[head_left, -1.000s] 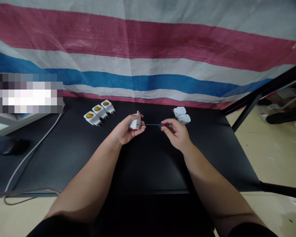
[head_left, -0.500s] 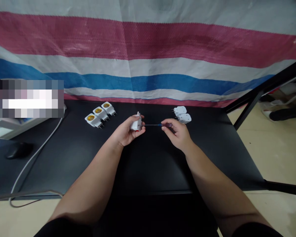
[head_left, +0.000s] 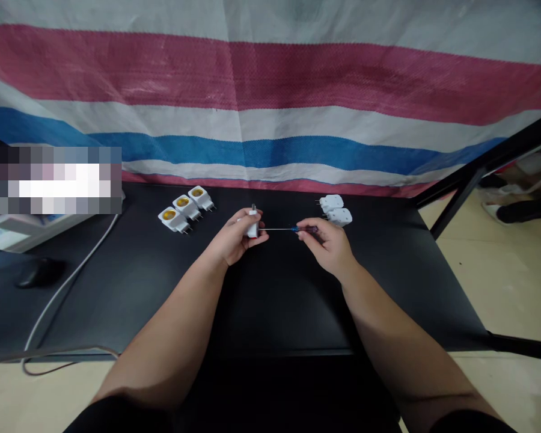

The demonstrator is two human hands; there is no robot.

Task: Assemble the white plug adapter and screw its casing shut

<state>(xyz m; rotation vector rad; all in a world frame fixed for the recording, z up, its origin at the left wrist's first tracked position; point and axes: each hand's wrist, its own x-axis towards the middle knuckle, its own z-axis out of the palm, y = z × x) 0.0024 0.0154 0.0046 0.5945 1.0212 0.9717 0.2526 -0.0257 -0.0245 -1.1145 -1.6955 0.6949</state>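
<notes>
My left hand (head_left: pixel 237 236) is closed around a white plug device (head_left: pixel 252 226), its prongs pointing away from me and a bit of red at its near end. Between the fingers and thumb of my right hand (head_left: pixel 327 242) is the dark handle of a screwdriver (head_left: pixel 279 229). Its thin shaft points left, and the tip meets the right side of the device. Three white plugs with yellow round faces (head_left: pixel 188 206) stand in a slanting row at the left. Two white plugs (head_left: pixel 339 216) lie beyond my right hand, prongs facing left.
On the black table (head_left: pixel 270 300), a black mouse (head_left: pixel 38 272) and a grey cable (head_left: pixel 72 273) lie at the left, near a white box-like object (head_left: pixel 31 234) partly blurred out. A striped sheet (head_left: pixel 270 78) hangs behind. At the far right a person's foot (head_left: pixel 493 210) shows beyond the metal frame.
The device in my left hand has turned slightly, so its prongs and side show differently. The whole view has shifted a little; both hands keep their hold.
</notes>
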